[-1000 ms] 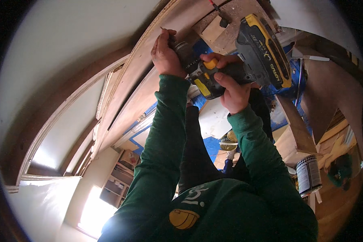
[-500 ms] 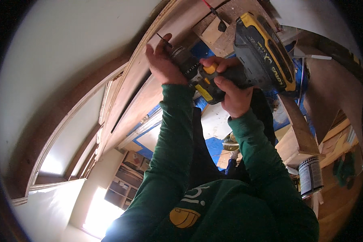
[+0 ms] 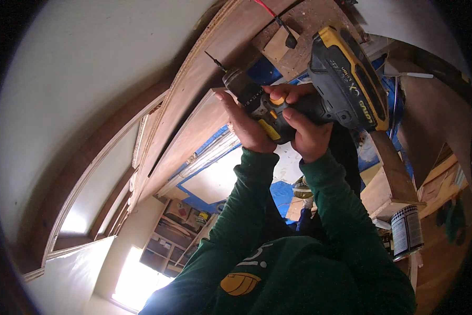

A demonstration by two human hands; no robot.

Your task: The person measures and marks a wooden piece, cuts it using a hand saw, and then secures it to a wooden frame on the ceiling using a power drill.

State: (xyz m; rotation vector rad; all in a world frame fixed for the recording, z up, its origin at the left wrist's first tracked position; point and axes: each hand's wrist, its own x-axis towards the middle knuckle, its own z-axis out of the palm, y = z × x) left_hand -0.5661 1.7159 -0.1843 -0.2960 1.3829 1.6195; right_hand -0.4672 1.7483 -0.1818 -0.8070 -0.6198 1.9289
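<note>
A black, grey and yellow cordless drill is held up in front of me, its battery end at the upper right. My right hand is closed around its handle, near the yellow button. Against the underside of the drill's body, behind the chuck, my left hand cradles it; some of its fingers are hidden. The thin dark bit sticks out of the chuck toward the upper left. It stands apart from the left hand and appears in front of a long wooden panel.
Wood-framed panelling curves along the left. A red cord with a black plug hangs by a wooden board above. Blue sheeting lies below, with a tin on the floor. At right are a wooden box and a labelled can.
My left hand has moved from beside the bit and chuck back to the drill's body, leaving the bit uncovered. The drill has shifted slightly down and right. My right hand keeps its grip.
</note>
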